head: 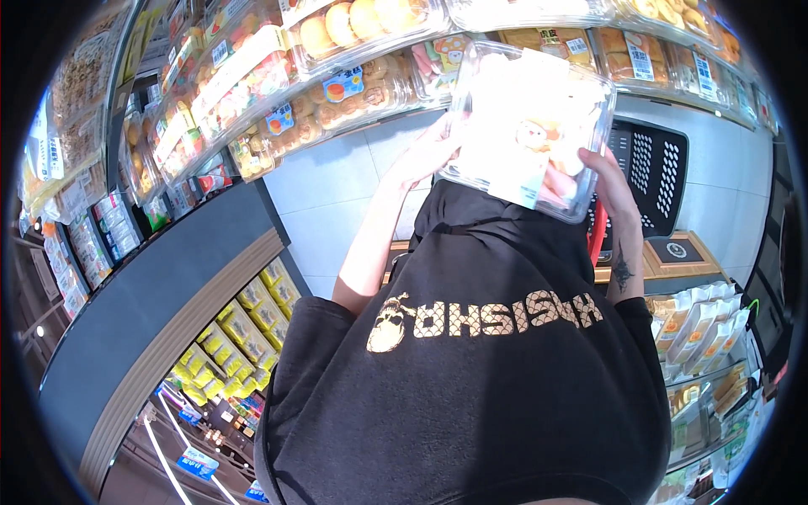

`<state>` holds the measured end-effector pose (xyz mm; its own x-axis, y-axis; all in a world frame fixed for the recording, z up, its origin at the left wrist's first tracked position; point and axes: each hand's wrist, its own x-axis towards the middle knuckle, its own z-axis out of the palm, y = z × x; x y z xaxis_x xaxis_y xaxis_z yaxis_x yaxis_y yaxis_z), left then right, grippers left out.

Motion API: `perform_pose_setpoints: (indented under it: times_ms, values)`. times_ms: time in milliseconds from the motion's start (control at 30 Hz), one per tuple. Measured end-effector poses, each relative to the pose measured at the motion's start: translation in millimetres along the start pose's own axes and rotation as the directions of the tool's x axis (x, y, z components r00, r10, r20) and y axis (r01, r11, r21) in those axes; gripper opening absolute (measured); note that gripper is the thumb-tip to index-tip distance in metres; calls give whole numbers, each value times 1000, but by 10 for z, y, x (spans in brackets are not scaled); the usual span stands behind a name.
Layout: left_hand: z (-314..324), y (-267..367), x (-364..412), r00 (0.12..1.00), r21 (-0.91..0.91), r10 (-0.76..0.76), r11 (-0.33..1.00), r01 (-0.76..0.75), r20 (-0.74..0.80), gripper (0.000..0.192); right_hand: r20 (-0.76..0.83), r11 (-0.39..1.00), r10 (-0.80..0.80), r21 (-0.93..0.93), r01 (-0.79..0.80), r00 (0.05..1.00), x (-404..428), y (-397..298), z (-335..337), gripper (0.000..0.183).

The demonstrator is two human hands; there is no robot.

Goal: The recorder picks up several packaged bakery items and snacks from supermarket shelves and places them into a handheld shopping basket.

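Between my two hands is a clear plastic clamshell box (524,129) with a paper band across it. Strong light washes out much of its lid; pink, soft-looking sweets show at its lower right corner. My left hand (432,148) grips the box's left side, its fingers partly hidden by glare and the box. On the opposite side, my right hand (603,173) has its thumb on the lid, with the other fingers out of sight. The box is held in front of my body, before a shelf of packaged baked goods.
Clear boxes of round buns (363,22) and packs of cakes (360,95) line the shelves ahead. Colourful sweets (243,69) lie to the left. A black perforated basket (650,170) with a red handle (597,230) is at my right. Bagged goods (701,328) stand on a rack.
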<state>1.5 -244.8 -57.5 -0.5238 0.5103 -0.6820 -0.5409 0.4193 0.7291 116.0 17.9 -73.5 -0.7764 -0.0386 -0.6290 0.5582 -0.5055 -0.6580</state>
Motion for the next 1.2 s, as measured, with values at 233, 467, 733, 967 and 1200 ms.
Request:
perform_pose_setpoints:
  times_ms: [233,467,733,967,1200]
  values:
    - [399,208,-210,959,25,63,997,-73,275,49,30,996,-55,-65,57,998,-597,-237,-484,75]
    - [486,734,-417,942,-310,334,895,-322,-12,55,277,969,-190,-99,225,942,-825,-432,-291,82]
    - [392,947,-533,725,-64,581,763,-644,-369,44,324,872,-353,-225,434,878,-666,-582,231,33]
    - [135,831,-662,714,16,549,797,-604,-434,43,321,864,-357,-242,441,877,-539,-517,602,49]
    - [109,772,-739,654,8,610,734,-679,-446,41,278,868,-383,-217,446,881,-409,-503,700,31]
